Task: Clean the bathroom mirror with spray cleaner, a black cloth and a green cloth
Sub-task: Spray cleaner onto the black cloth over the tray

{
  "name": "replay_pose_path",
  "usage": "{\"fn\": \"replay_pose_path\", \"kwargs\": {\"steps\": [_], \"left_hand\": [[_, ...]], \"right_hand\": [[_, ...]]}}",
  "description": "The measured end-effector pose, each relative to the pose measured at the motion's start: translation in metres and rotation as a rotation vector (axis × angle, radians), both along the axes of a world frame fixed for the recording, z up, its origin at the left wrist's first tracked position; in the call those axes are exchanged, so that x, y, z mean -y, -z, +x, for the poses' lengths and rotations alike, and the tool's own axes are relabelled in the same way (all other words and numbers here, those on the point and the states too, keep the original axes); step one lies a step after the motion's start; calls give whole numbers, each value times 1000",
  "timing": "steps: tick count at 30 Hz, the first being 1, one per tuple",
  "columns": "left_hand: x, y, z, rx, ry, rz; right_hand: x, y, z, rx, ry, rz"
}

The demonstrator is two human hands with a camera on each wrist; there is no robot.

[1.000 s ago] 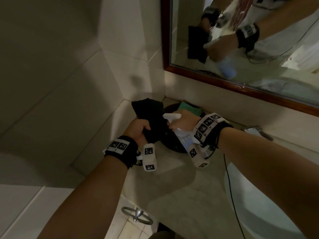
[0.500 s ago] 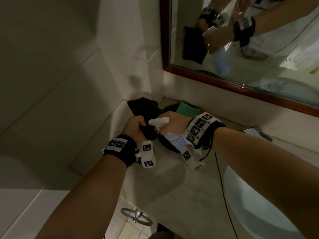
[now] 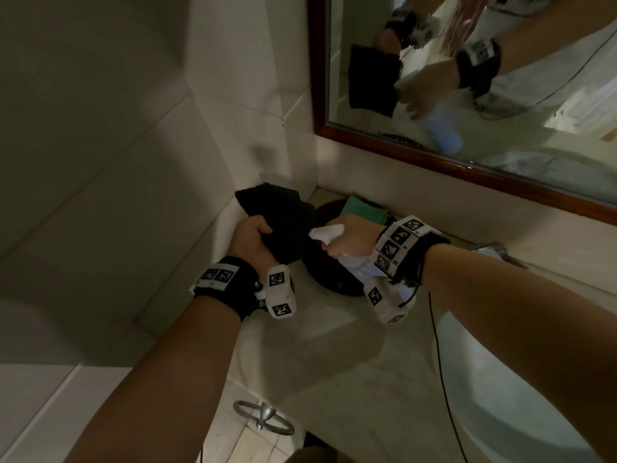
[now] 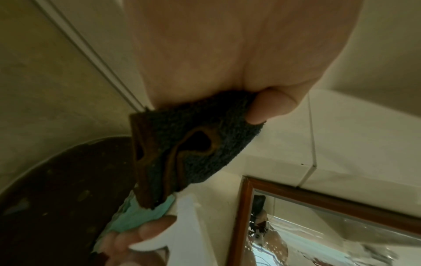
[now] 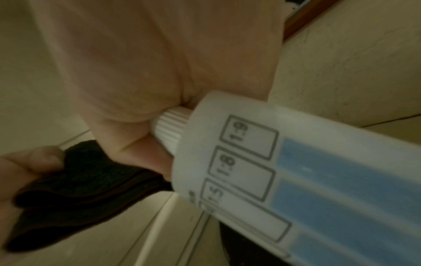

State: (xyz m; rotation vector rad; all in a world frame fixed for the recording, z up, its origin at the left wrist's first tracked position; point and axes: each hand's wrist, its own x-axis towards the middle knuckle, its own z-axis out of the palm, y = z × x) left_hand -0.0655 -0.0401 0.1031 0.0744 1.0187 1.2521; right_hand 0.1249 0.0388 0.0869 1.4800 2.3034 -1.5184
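Observation:
My left hand [image 3: 253, 237] grips the bunched black cloth [image 3: 280, 215] above the counter corner; in the left wrist view the black cloth [image 4: 196, 147] sticks out of my fist. My right hand [image 3: 350, 238] holds the white spray bottle [image 3: 354, 262] by its neck, nozzle pointing left at the cloth. The spray bottle [image 5: 296, 180] holds blue liquid. The green cloth [image 3: 365, 210] lies on a dark round tray [image 3: 334, 282] behind my hands; the green cloth [image 4: 139, 214] shows under the black one. The wood-framed mirror [image 3: 500, 145] hangs at the upper right and reflects both hands.
Tiled walls [image 3: 133, 128] meet at the corner to the left. A white basin [image 3: 500, 396] sits at the lower right, with a metal tap [image 3: 494, 250] behind my right arm. A chrome towel ring [image 3: 263, 421] hangs below the beige counter [image 3: 350, 379].
Both hands have drifted slightly left together. The bottle's nozzle has come closer to the black cloth. Both hands keep their hold.

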Motion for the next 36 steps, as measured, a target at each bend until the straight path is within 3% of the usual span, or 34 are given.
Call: {"fn": "replay_pose_path", "kwargs": {"steps": [10,16,21,25,31,36], "left_hand": [[-2,-1,5,-26,-1,-18],[-2,1,-1,-47,9,-37],[1,5,-6,-101,-8,-81],[3,7,-10,-131,-25,-106],[4,10,-16,-158,-39,-143],[4,15,-16,-175,-39,-155]], "right_hand": [[-18,-3,13,-24,142,-31],[-37,5,10,-208,378,66],[-40,-1,-17,-408,521,495],[-57,3,-31,-319,439,181],[-65,9,-50,-532,572,216],[-66,10,-48,-485,542,241]]}}
